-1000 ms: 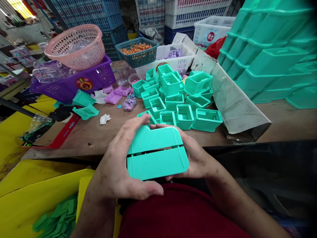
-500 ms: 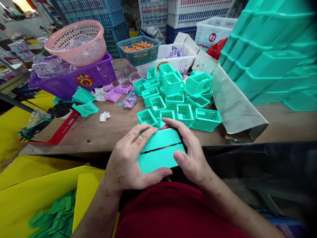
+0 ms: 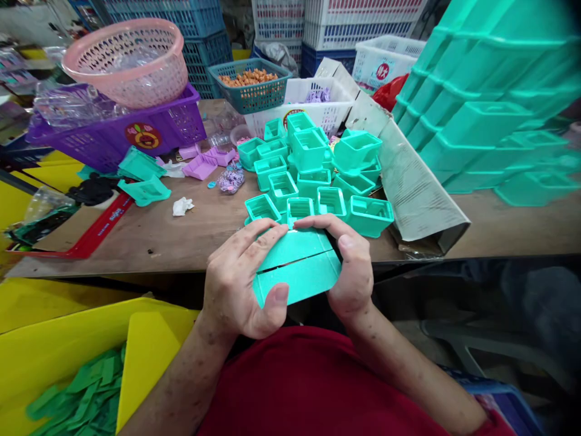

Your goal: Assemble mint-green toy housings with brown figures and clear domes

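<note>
From the head view, you are holding a teal plastic box bottom-up between both hands, just above the counter edge. Your left hand is closing its fingers over the top with the thumb pressing the near edge; your right hand is wrapping the other end. It is looking light, stiff and smooth, so gripping the ends suits it. Matching open boxes are crowding the counter behind, near a purple basket; a yellow bin is sitting lower left.
</note>
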{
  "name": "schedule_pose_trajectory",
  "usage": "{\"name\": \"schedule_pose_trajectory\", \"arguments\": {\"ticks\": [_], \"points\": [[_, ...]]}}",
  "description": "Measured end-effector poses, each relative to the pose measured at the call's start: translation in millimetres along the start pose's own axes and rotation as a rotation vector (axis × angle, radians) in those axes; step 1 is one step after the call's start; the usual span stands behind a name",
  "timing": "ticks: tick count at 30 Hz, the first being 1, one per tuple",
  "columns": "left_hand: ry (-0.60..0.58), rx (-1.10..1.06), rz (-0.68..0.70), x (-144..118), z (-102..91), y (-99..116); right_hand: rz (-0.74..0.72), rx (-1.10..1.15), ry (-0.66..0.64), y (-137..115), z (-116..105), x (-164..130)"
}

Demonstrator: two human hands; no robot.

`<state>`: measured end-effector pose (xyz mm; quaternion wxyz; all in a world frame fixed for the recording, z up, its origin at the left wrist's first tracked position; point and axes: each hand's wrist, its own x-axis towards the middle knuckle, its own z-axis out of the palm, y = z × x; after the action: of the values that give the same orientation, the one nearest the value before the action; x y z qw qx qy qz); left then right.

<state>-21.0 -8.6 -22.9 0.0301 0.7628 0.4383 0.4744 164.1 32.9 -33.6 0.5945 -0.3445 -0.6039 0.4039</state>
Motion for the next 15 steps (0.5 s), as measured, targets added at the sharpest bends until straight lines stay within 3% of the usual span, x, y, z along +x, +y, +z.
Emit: {"name": "schedule_pose_trajectory", "arguments": {"ticks": [5,8,10,15], "points": [[-0.046,-0.123,-0.051,1.5,2.9,-8.5,-0.002,-0.064,0.096,-0.5,-1.7,0.1],[-0.079,-0.107,-0.142,-3.1,4.1,-11.2,0.015,-0.072,0.083,2.8,-5.1,-0.3],[-0.069,-0.085,-0.171,-5.4,2.4,-11.9,0.002,-0.029,-0.013,5.6,-10.8,2.1],[-0.125,-0.022,-0.161,-5.2,-6.5,-13.8,-0.207,-0.166,-0.462,10.4,-34.3,16.1]]}}
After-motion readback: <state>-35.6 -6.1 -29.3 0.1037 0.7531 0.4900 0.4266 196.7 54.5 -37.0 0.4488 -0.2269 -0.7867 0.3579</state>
